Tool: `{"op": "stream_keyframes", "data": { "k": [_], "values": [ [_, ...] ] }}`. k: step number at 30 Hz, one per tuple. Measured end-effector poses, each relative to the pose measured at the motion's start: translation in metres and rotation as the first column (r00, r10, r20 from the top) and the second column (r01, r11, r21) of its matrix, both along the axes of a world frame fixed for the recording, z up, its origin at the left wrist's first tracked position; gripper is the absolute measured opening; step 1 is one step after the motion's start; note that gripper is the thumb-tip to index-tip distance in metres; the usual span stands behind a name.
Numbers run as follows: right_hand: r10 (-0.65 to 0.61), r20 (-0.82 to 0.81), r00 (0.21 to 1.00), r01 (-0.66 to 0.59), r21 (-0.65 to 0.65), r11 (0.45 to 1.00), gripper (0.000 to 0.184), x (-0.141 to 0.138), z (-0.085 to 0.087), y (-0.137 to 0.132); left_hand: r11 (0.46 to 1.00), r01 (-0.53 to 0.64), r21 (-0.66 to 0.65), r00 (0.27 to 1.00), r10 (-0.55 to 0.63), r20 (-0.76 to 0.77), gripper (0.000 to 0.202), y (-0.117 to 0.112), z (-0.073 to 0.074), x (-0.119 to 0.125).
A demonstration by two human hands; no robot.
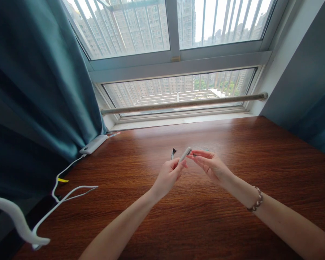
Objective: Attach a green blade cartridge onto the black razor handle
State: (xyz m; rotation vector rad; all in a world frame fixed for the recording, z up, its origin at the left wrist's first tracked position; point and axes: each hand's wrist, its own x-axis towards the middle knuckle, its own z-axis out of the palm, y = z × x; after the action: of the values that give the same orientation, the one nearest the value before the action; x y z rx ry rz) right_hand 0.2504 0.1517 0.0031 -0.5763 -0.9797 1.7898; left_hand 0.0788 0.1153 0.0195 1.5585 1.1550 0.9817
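Observation:
My left hand (169,174) is closed round a small white brush (185,154) and holds it tilted up to the right, bristle end uppermost. My right hand (209,163) is palm up, fingers stretched toward the brush tip, its fingertips close to or touching the bristles. A second small tool with a dark tip (173,152) stands out just behind my left hand; whether the hand holds it or it lies on the table is unclear. Both hands hover above the brown wooden table (178,216).
A white power bank (93,144) lies at the table's back left corner with a white cable (70,191) running off the left edge. A teal curtain (35,83) hangs at left. A window with a rail (182,104) runs along the back.

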Motion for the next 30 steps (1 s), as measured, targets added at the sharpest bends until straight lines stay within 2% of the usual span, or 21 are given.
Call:
{"op": "stream_keyframes", "data": {
  "k": [5,8,15,22,27,30],
  "values": [
    [-0.008,-0.009,1.0,0.009,0.128,0.992,0.058,0.0005,0.0038,-0.0016,0.997,0.072,-0.026,0.997,-0.072,-0.016,0.035,-0.0028,0.0008,0.0021],
    [0.03,-0.018,0.999,-0.025,0.209,0.978,0.064,0.0007,0.0068,-0.0035,0.992,0.113,-0.058,0.992,-0.117,-0.056,0.036,-0.0042,0.0011,0.0037],
    [0.089,-0.011,0.996,-0.083,0.275,0.958,0.07,-0.0019,0.0044,-0.0055,1.0,0.002,-0.023,0.988,-0.005,-0.153,0.039,0.0007,0.0037,0.0002],
    [0.083,-0.015,0.996,-0.075,0.298,0.952,0.068,-0.0011,0.0081,-0.0049,0.999,0.048,0.017,0.986,-0.045,-0.158,0.036,-0.0017,0.0037,0.0],
    [0.084,-0.009,0.996,-0.078,0.271,0.959,0.067,-0.0017,0.008,-0.0059,0.997,-0.034,0.065,0.971,0.048,-0.233,0.038,-0.0002,0.0045,-0.0015],
    [0.09,-0.012,0.996,-0.084,0.262,0.961,0.062,-0.002,0.0056,-0.0057,0.995,-0.067,0.074,0.978,0.08,-0.191,0.038,0.0003,0.006,-0.0014]
  ]
}}
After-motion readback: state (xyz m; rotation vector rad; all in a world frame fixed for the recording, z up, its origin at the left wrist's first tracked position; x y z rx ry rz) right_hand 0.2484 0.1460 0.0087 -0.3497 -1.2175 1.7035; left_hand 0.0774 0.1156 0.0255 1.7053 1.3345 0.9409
